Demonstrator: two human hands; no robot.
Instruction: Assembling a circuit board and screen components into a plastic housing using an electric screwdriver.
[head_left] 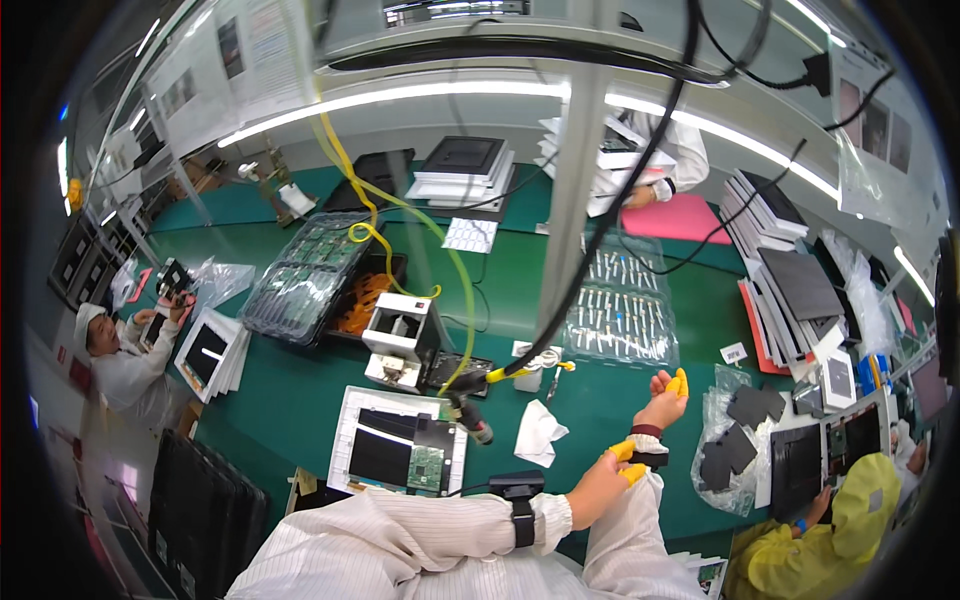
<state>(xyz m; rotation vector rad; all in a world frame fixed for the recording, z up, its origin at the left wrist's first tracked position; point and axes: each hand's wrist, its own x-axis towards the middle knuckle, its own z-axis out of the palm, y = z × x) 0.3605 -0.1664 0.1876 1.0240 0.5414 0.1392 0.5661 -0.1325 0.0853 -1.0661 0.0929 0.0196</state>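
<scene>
My left hand (597, 492) reaches across to my right wrist, yellow covers on its fingertips. Thumb and finger close at the edge of a black wrist strap (648, 459) around the right cuff. My right hand (662, 405) is raised over the green bench, palm up, with loosely curled fingers apart and nothing in them; it too wears yellow fingertip covers. A dark red band circles that wrist. Another black strap with a small box (517, 487) sits on my left forearm. Left of my hands lies an open white-framed device (345, 425) with black panels and a green circuit board (426, 467).
A white cloth (540, 434), a small white machine (398, 340) and a hanging cable-fed tool (470, 415) stand near the device. Beyond are a clear tray (620, 310) of small parts and a black tray (305, 275). Bagged black pieces (728, 455) lie right. Co-workers sit at both sides.
</scene>
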